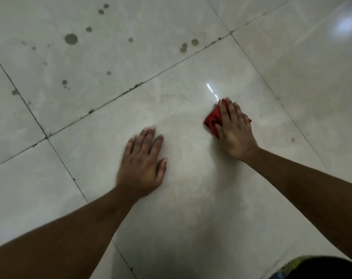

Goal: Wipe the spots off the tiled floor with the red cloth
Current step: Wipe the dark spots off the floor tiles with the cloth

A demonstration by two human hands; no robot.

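The right hand [234, 127] lies palm-down on a crumpled red cloth [212, 120], its grip pressing the cloth flat against the glossy pale grey tiled floor [191, 198]. The cloth shows mostly at the thumb side and past the fingertips, with a sliver at the far edge. The left hand [142, 160] rests flat on the same tile, fingers spread, grasping nothing, well apart from the cloth. Dark round spots [71, 39] dot the neighbouring tile beyond the grout line.
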